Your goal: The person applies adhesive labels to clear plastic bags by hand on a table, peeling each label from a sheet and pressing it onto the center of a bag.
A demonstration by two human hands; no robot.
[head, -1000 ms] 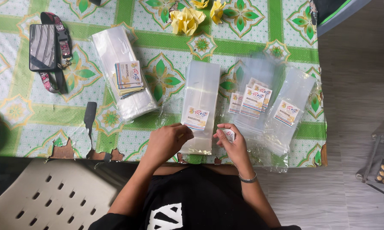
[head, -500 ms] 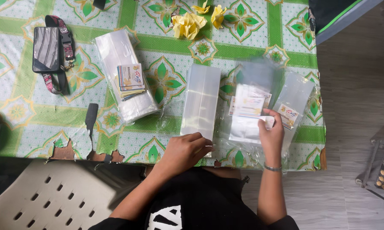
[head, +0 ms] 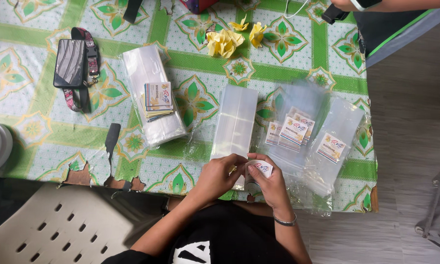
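Both my hands meet at the table's front edge over the near end of a stack of clear plastic bags (head: 235, 122). My right hand (head: 271, 188) holds a small white printed label (head: 262, 169). My left hand (head: 214, 177) pinches the label's left edge with its fingertips. To the right lie clear bags with labels on them (head: 294, 131), and one more labelled bag (head: 331, 145) further right.
A second bag stack (head: 149, 78) with a pile of labels (head: 158, 100) lies left of centre. There are yellow paper flowers (head: 224, 42), a black phone on a lanyard (head: 70, 62) and a dark tool (head: 112, 138). Another person (head: 391, 19) stands at the top right. A beige chair (head: 59, 230) is below left.
My right hand, which had reached out to the labelled bags on the right, has come back to the front edge with a label. My left hand has closed on it too.
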